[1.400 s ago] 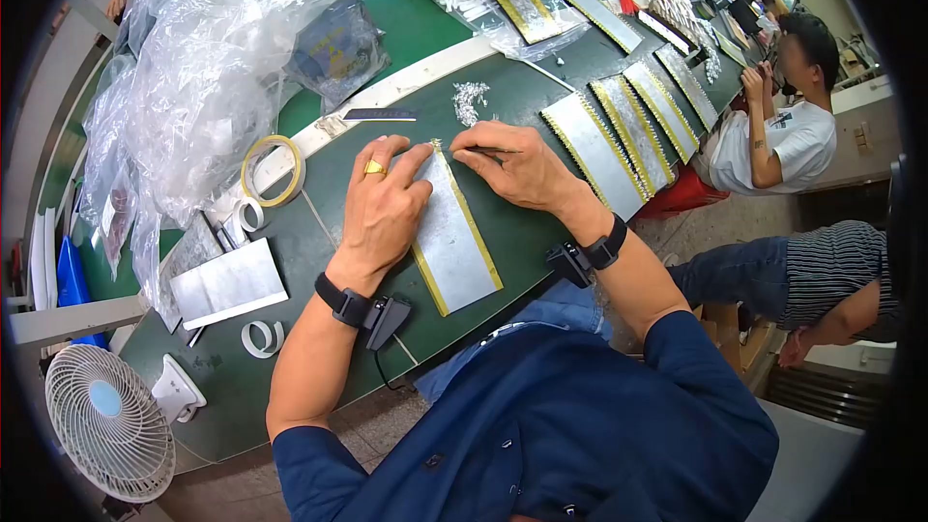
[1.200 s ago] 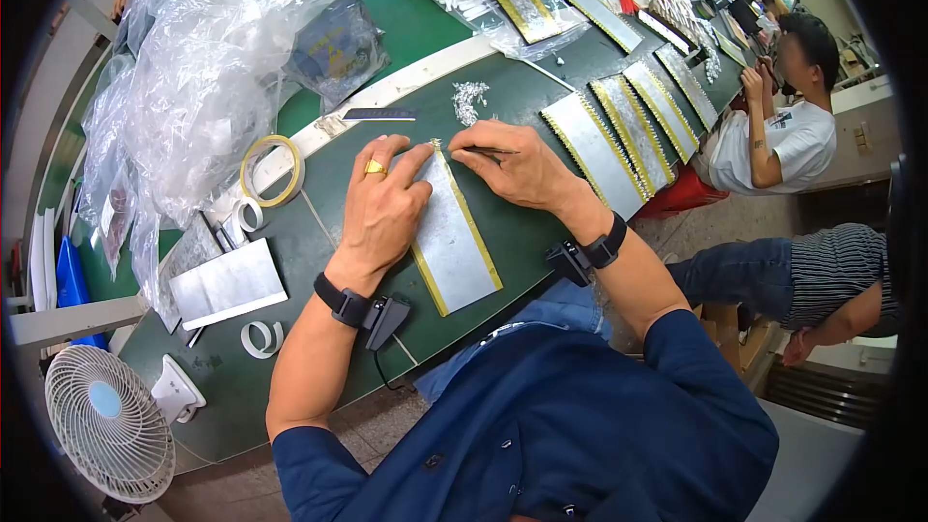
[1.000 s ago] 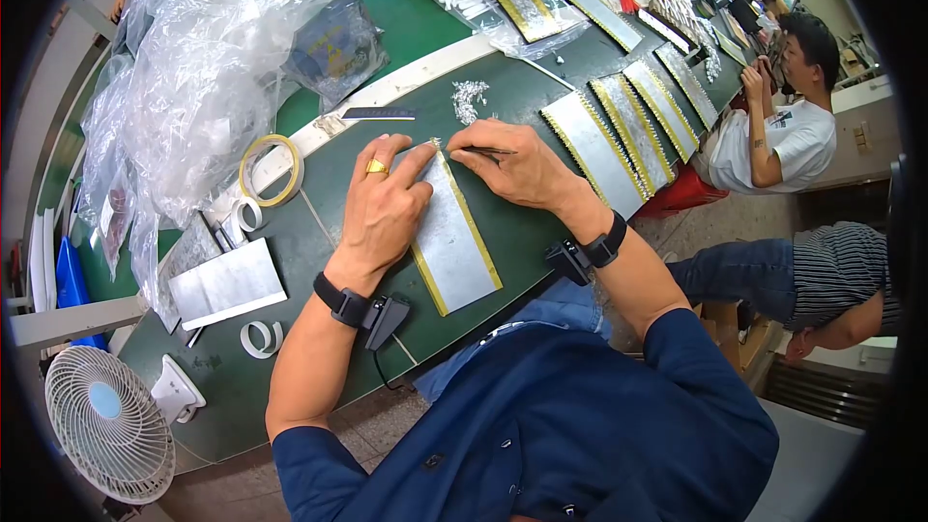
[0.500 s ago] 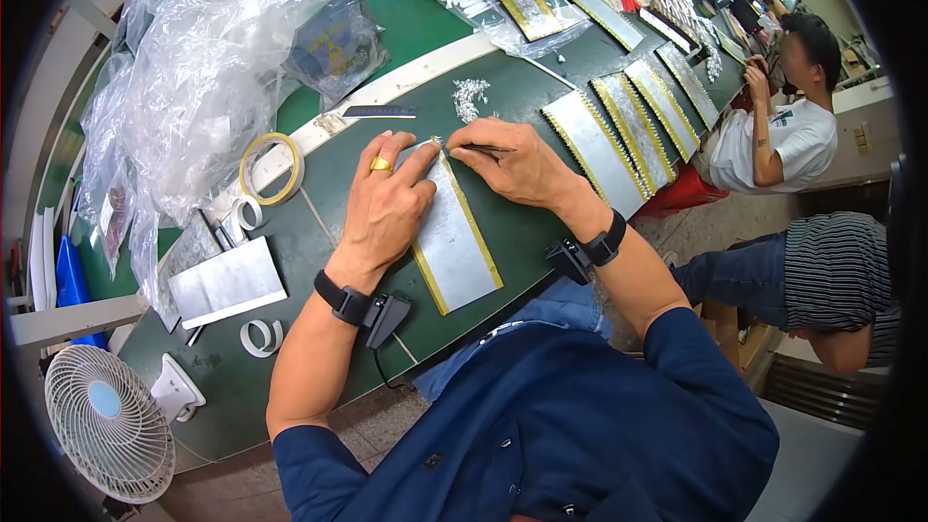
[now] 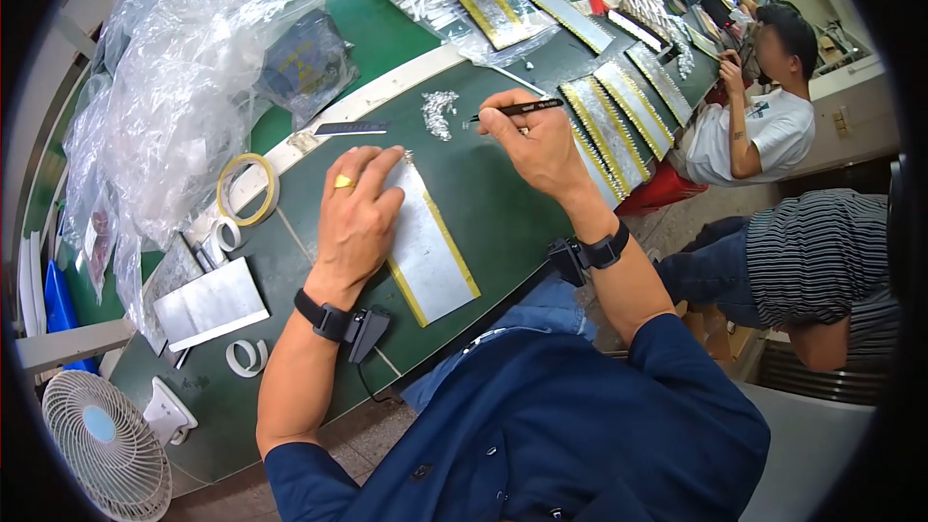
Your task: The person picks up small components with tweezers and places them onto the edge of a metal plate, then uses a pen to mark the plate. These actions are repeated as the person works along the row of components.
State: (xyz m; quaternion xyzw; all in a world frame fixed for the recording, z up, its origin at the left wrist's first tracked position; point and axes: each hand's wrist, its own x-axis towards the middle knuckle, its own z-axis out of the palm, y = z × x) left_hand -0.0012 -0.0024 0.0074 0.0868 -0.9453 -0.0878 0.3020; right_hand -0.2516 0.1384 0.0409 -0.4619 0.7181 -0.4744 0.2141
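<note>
My left hand [image 5: 356,220] lies with fingers stretched over the left side of a flat metal plate [image 5: 433,256] with yellow taped long edges, its fingertips near the plate's far end. A few tiny pale bits show at that far end. My right hand [image 5: 537,150] is raised off the plate to the right, closed around slim black tweezers [image 5: 530,107]. The tweezers' tip points left, close to a small heap of tiny white pieces [image 5: 440,114] on the green table. Whether the tip grips a piece is too small to tell.
Several yellow-edged plates [image 5: 604,126] lie at the right. A black ruler-like strip [image 5: 350,128], tape roll [image 5: 247,189], bare metal sheet [image 5: 213,304] and white fan [image 5: 104,445] are at the left. Clear plastic bags [image 5: 184,87] pile behind. A co-worker [image 5: 768,130] sits at the far right.
My right hand has moved from the plate's far end to the right, bringing the tweezers beside the white heap. My left hand stays on the plate. The whole view has shifted slightly.
</note>
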